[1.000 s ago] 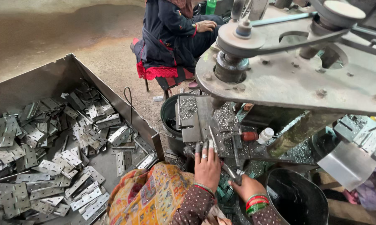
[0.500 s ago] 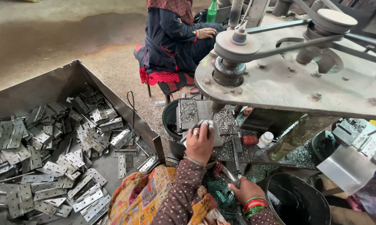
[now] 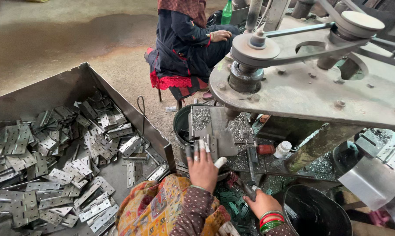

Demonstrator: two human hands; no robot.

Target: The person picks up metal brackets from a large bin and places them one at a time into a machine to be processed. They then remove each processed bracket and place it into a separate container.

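Observation:
My left hand (image 3: 201,165), with tape on several fingertips, lies flat on the near edge of a grey metal jig plate (image 3: 215,126) under the drill spindle (image 3: 230,114). Metal shavings cover the plate and the machine table around it. My right hand (image 3: 262,203), with red and green bangles at the wrist, sits lower and to the right, closed around a dark metal lever (image 3: 248,189). A patterned orange cloth (image 3: 156,209) covers my lap below both hands.
A large steel bin (image 3: 75,89) on the left holds several flat grey hinges (image 3: 53,175). The drill press's pulley and belt (image 3: 255,47) overhang at upper right. A black bucket (image 3: 315,214) and a small white bottle (image 3: 283,148) stand at right. Another person (image 3: 184,43) sits behind.
My left hand has reached forward from near my lap onto the jig plate. My right hand has stayed low on the lever. The view has tilted slightly.

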